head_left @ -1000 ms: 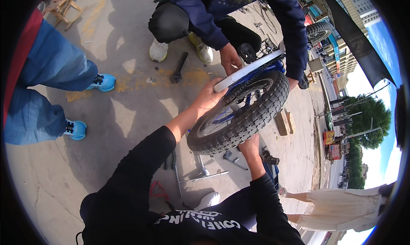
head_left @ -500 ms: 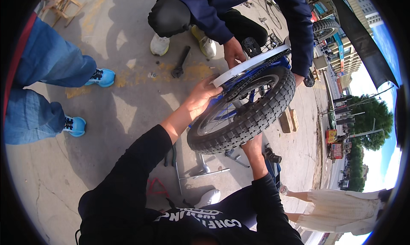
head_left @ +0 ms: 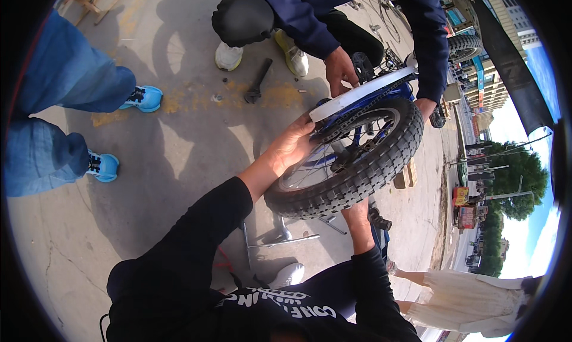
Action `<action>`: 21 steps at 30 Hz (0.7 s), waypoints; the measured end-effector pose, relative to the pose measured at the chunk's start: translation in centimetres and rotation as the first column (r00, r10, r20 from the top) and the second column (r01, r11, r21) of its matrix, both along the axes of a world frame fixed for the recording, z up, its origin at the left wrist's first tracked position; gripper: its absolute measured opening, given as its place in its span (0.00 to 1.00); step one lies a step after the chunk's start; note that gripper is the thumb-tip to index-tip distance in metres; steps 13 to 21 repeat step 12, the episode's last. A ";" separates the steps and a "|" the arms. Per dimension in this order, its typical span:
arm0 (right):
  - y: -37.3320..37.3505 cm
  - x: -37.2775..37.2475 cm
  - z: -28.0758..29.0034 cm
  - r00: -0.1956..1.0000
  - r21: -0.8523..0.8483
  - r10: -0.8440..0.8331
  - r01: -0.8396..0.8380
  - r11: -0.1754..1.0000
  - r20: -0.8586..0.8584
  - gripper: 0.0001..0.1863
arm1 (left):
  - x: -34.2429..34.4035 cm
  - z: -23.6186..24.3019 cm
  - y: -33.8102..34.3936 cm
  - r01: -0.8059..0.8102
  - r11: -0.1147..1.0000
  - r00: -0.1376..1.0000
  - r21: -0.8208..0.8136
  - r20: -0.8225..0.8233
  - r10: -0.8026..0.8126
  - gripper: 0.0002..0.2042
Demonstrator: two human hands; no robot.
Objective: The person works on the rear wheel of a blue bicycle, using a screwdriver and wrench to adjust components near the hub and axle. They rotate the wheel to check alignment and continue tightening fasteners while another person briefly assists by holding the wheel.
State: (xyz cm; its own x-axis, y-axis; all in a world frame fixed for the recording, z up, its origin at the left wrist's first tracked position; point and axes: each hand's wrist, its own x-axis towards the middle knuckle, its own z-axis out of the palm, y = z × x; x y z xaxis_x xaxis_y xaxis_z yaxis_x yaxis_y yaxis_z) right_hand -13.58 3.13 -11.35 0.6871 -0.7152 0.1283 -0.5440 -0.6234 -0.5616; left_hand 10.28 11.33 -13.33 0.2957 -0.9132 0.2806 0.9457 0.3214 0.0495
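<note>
A small blue bicycle [head_left: 390, 92] is tilted in front of me, its knobby black-tyred wheel [head_left: 357, 181] towards me. A long white chain guard [head_left: 363, 93] runs along its upper side. My left hand [head_left: 293, 142] is closed at the wheel's left edge, just below the guard's end; its fingertips are hidden behind the rim and spokes. My right hand [head_left: 357, 217] reaches under the tyre from below, where its fingers are out of sight. Across from me, a crouching person has one hand [head_left: 341, 71] at the guard and another hand [head_left: 425, 106] beside the tyre's far side.
An adjustable wrench [head_left: 258, 83] lies on the concrete ahead. Metal tools [head_left: 283, 241] lie below the wheel, and a wooden block [head_left: 405, 175] sits to its right. A person in jeans [head_left: 71, 103] stands at left. Someone in a pale skirt [head_left: 465, 297] is at lower right.
The bicycle has shifted slightly to the right in the picture. My left hand has moved right with it, and its fingers now sit further behind the wheel's edge.
</note>
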 end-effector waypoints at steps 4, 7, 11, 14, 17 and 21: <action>-0.7 -1.0 -0.6 0.999 -0.027 0.027 -0.027 0.999 0.023 0.19 | -0.4 0.0 -0.3 0.005 1.000 1.000 -0.011 0.020 -0.005 0.34; -0.4 -0.8 -0.1 1.000 -0.033 0.020 -0.021 0.999 -0.020 0.20 | 0.0 -0.3 -0.1 0.021 1.000 0.999 -0.010 0.044 -0.021 0.35; -0.5 -0.7 0.3 0.995 -0.042 -0.013 0.008 0.999 -0.102 0.20 | 0.4 -0.2 0.2 0.003 1.000 0.991 -0.012 0.132 -0.001 0.34; -0.5 -0.7 0.3 0.995 -0.043 -0.013 0.009 0.999 -0.102 0.20 | 0.4 -0.1 0.3 0.003 1.000 0.991 -0.013 0.132 -0.001 0.34; -0.5 -0.7 0.3 0.995 -0.043 -0.013 0.009 0.999 -0.102 0.20 | 0.4 -0.1 0.3 0.003 1.000 0.991 -0.013 0.132 -0.001 0.34; -0.5 -0.7 0.3 0.995 -0.043 -0.013 0.009 0.999 -0.102 0.20 | 0.4 -0.1 0.3 0.003 1.000 0.991 -0.013 0.132 -0.001 0.34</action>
